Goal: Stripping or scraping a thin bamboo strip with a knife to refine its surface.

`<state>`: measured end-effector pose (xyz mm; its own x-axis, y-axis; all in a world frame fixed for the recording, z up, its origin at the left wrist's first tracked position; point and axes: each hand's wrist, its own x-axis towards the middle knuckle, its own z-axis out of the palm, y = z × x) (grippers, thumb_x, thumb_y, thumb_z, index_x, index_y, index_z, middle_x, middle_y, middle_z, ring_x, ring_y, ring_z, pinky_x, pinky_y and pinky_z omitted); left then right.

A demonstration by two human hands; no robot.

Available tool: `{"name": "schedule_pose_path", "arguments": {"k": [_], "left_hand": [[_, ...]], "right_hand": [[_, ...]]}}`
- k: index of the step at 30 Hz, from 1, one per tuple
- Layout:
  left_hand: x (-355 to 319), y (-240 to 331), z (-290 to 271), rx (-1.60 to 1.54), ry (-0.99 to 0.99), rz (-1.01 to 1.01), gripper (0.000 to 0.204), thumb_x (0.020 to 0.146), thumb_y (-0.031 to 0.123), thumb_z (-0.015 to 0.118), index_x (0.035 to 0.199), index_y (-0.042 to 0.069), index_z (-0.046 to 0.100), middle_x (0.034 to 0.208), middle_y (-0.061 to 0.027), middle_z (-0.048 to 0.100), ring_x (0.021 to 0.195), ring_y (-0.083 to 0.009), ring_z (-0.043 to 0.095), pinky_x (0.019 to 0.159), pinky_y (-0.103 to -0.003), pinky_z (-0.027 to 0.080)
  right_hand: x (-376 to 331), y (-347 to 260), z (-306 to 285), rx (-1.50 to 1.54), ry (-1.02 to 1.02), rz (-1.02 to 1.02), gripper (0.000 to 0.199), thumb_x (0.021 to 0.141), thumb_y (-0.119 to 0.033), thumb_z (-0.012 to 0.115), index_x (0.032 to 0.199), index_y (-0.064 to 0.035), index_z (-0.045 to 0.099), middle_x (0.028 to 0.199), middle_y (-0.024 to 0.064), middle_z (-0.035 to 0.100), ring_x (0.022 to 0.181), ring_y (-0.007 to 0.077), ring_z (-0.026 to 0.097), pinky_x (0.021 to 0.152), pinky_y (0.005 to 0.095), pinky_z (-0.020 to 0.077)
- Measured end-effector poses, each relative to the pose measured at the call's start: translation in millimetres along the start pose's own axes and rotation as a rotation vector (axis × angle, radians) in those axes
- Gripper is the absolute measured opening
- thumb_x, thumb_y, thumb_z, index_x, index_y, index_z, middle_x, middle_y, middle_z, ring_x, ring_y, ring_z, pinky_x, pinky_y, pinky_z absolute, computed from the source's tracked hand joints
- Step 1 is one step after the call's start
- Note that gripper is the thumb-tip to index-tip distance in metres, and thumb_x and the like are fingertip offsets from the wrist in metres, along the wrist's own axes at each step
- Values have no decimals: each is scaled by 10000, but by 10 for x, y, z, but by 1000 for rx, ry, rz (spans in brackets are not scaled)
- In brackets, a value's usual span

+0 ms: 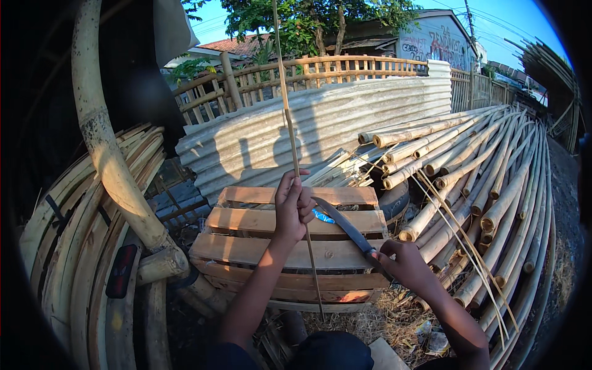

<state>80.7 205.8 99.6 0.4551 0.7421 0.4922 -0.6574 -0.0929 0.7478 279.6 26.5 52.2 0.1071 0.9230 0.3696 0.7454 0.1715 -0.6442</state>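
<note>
A long, thin bamboo strip [284, 86] is held nearly upright, seen against a slatted wooden stand [234, 250]. It's gripped partway along by the left hand [295, 203], fingers curled tight around it. And here's the knife [348, 227], grasped by the handle in the right hand [402, 264], its curved blade angled up and leftward, tip just beside the left fist! Whether the strip is touched by the blade can't be told. To the right, bamboo poles [505, 209] are heaped; to the left, split lengths [77, 234] are stacked beside a thick bamboo post [123, 172]. Beyond, a corrugated sheet [376, 105] is backed by a fence [345, 65].
</note>
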Motion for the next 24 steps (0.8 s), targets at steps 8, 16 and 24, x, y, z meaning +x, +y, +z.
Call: {"name": "schedule_pose_path", "arguments": {"k": [8,16,24], "left_hand": [[-367,-239,7,39,88,43,247,997,319,464,1124,110,491,539,49,224,408,-32,184,357,-201,136],[-661,-498,165,-10,84,-39,235,999,290,464,1120,89,483,536,56,238,413,-35,186,381,-206,152],[-1191,-902,228,40,-5,-139,236,998,263,463,1101,51,479,545,42,279,430,-39,201,409,-227,191]], "right_hand": [[-22,-10,-13,-20,-17,15,298,874,-259,643,803,30,623,698,178,641,653,332,638,635,406,484],[31,-211,3,-2,101,-35,259,883,-223,632,911,34,644,806,193,649,715,324,631,672,392,482],[1070,-749,-309,606,299,-251,294,893,-176,635,1046,75,632,803,112,673,737,143,655,656,282,522]]}}
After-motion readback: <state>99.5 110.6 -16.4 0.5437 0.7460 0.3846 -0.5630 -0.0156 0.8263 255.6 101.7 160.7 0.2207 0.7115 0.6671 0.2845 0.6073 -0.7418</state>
